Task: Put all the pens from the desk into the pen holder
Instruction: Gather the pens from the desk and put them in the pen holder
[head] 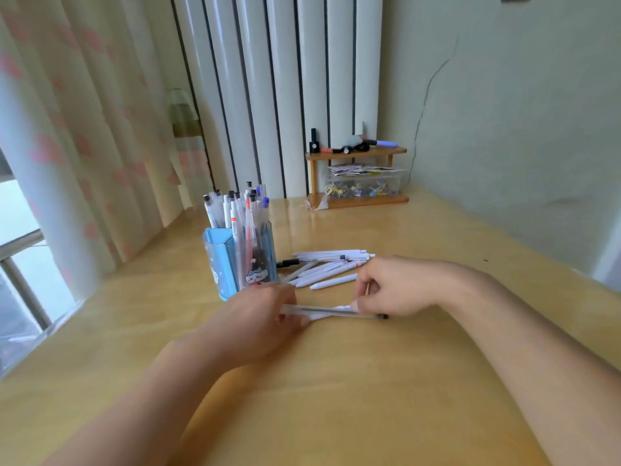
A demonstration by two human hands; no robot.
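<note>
blue plastic pen holder (220,264) at 10 o'clock stuffed with upright pens (235,210), loose white pens (331,269) on the wooden desk (369,381) at 12, left hand (258,322) and right hand (391,287) both pinching a couple of clear pens (331,311)

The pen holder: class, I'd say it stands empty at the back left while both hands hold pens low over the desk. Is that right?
Not quite. The head view shows the pen holder already packed with upright pens. The rest stands: the left hand and right hand hold pens low over the desk.
</note>
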